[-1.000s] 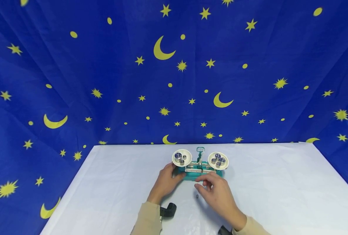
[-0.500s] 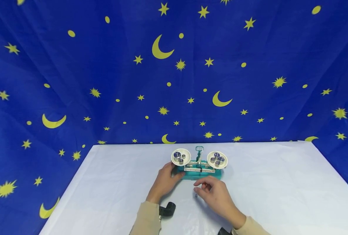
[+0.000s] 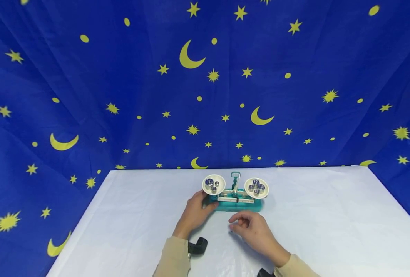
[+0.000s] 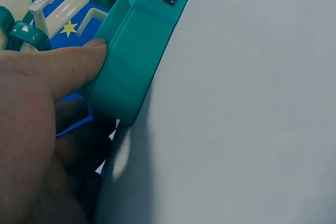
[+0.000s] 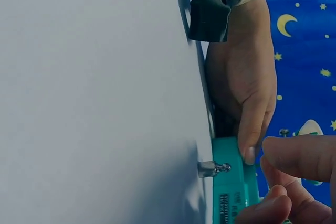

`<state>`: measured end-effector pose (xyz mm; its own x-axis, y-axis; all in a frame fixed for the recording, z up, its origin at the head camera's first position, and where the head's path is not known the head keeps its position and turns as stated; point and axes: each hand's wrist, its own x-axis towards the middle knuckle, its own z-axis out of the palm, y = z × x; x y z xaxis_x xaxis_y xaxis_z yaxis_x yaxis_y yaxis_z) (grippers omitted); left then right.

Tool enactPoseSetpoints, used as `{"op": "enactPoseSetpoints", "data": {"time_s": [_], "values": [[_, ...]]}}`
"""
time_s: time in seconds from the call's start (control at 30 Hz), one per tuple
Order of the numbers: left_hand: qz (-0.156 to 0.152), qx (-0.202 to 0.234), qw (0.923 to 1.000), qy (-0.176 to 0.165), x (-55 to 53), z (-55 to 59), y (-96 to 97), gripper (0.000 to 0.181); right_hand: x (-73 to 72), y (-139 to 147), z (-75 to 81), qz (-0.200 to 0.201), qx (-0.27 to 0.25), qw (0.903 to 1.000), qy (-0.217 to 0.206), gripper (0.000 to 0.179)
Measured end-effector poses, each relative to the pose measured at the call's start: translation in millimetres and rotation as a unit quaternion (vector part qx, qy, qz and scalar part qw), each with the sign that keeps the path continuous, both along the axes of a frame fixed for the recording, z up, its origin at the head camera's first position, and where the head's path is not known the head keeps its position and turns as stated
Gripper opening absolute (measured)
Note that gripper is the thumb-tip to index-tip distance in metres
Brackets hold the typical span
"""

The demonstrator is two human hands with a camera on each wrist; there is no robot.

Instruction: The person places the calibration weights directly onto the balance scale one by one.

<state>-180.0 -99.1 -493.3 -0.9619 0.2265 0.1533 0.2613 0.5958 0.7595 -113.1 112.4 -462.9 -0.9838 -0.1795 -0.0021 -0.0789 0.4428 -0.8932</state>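
A green balance (image 3: 237,207) stands on the white table, with a white pan at each end. My left hand (image 3: 193,213) grips the left end of its base; in the left wrist view the thumb lies on top of the green base (image 4: 126,72). Metal weights sit in both the left pan (image 3: 220,189) and the right pan (image 3: 265,193). In front of the base my right hand (image 3: 256,232) is held with fingers loosely bent, nothing between them. One small knobbed metal weight (image 5: 209,169) stands on the table close by, apart from those fingers; the right hand mostly hides it in the head view.
The white tabletop (image 3: 329,223) extends to both sides of the balance. Behind it hangs a blue cloth (image 3: 225,92) with yellow moons and stars. A black wrist device (image 3: 198,246) is on the left wrist, near the table surface.
My right hand has drawn slightly back toward me, away from the balance and over the small weight, which it now mostly covers. The left hand keeps its grip.
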Motion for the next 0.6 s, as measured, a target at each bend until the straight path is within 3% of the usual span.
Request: {"op": "enactPoseSetpoints", "data": {"time_s": [0.6], "values": [[0.0, -0.001, 1.0, -0.005, 0.4, 1.9, 0.1, 0.056, -4.3, 3.5, -9.0, -0.001, 0.035, 0.9986, -0.039, 0.013]]}}
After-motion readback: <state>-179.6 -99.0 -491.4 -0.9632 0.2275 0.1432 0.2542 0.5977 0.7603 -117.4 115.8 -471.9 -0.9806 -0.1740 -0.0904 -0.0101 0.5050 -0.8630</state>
